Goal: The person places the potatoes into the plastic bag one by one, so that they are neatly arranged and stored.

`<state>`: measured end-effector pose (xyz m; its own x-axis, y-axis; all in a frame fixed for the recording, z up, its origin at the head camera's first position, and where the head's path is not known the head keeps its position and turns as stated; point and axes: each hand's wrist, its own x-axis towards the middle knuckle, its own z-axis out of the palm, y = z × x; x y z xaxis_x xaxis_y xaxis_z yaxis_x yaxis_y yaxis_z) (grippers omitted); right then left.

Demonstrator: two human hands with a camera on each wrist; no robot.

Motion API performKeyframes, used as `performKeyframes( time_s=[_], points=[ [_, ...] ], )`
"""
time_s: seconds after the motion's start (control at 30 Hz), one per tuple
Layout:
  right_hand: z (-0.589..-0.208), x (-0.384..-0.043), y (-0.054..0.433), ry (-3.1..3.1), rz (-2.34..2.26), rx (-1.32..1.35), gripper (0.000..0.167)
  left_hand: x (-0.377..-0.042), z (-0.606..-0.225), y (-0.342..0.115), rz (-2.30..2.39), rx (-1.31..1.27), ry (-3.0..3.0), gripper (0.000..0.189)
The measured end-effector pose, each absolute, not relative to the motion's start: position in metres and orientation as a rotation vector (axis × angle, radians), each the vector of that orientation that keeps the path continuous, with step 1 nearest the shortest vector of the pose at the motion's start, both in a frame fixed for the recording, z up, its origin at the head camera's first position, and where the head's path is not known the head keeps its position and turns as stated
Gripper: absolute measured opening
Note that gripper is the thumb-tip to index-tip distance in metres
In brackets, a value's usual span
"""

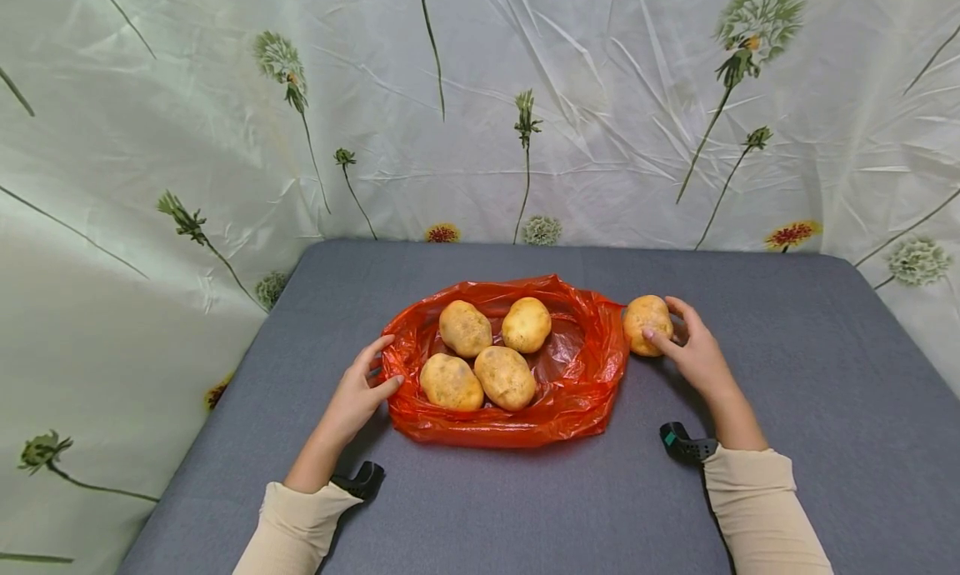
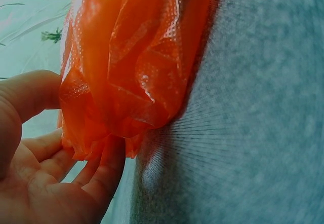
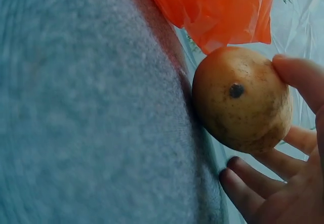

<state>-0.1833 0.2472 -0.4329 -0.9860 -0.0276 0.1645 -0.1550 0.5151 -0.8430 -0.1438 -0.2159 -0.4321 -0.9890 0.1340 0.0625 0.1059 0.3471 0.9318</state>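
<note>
A red plastic bag (image 1: 498,433) lies with its mouth spread wide, several potatoes (image 1: 505,377) inside it. At the bag's left end, my left hand (image 1: 360,394) holds the rim between thumb and fingers; the left wrist view shows the crinkled plastic (image 2: 136,57) between them, with some fingertips hidden behind it. Just beyond the bag's right end, my right hand (image 1: 693,350) grips another potato (image 1: 647,325) by its right side. In the right wrist view this potato (image 3: 238,97) has a dark spot, and the thumb presses its upper side while the fingers reach beneath.
A grey cloth-covered table (image 1: 525,508) carries everything. Behind it hangs a pale curtain (image 1: 450,142) printed with flowers. Black wrist devices (image 1: 686,443) sit at both cuffs, close above the cloth.
</note>
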Motion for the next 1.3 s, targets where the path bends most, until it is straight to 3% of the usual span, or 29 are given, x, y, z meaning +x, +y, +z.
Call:
performKeyframes(
  time_s=[0.43,0.67,1.3],
  points=[
    [-0.430,-0.183,0.250,-2.560,1.506,0.106,0.065,-0.144,-0.431,-0.214,1.779,0.243,2.568,0.060],
    [-0.409,-0.176,0.243,-2.405,1.561,0.065,0.064,-0.145,-0.431,-0.214,1.778,0.241,2.561,0.060],
    [-0.387,-0.168,0.214,-2.238,1.636,0.308,0.069,-0.144,-0.432,-0.214,1.783,0.218,2.539,0.061]
  ],
)
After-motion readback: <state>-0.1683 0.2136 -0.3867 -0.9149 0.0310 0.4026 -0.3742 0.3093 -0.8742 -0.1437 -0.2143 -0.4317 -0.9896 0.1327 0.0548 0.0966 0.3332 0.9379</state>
